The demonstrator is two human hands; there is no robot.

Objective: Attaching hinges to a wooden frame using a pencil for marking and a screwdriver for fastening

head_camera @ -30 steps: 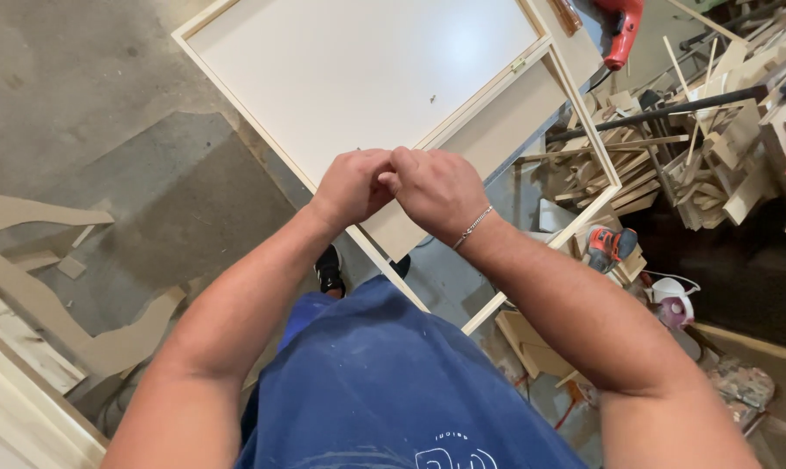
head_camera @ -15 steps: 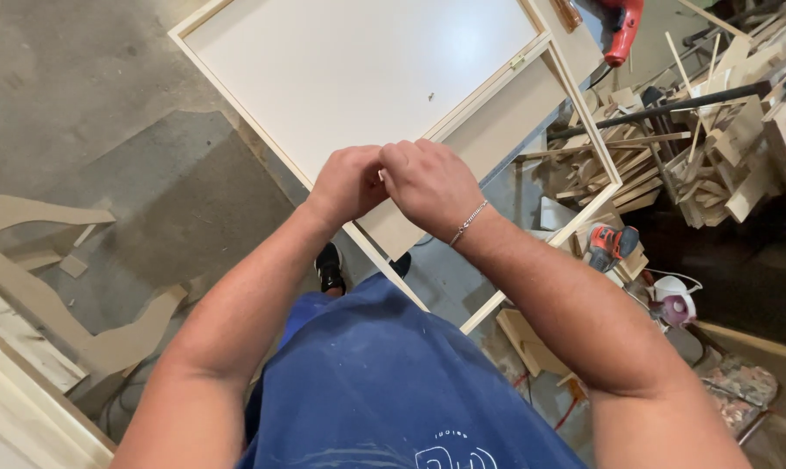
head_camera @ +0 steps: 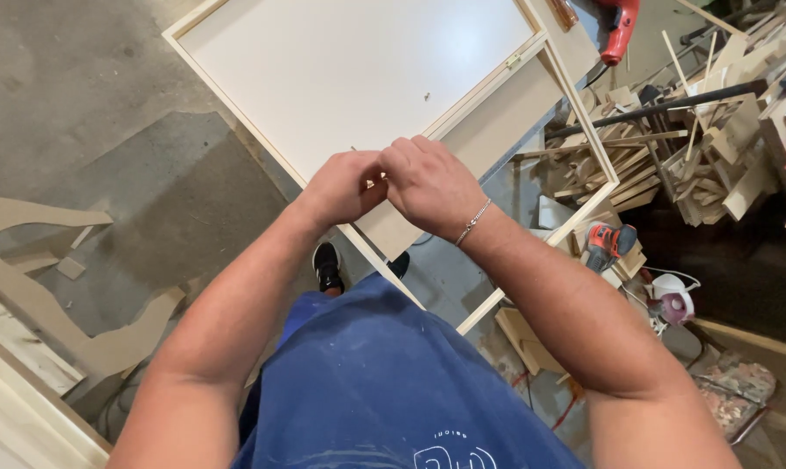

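off to the left, curved beige hardboard offcuts on the grey concrete floor; at centre, left hand curled shut against right hand, fingertips pressed together as if pinching something too small to make out, so cannot tell what sits in the grip; just beyond, large white panel in a pale wooden frame, lying flat; looks like fiddling with a small fastener above the frame, next likely needing careful placement; right, heaped wood scraps, red power drill
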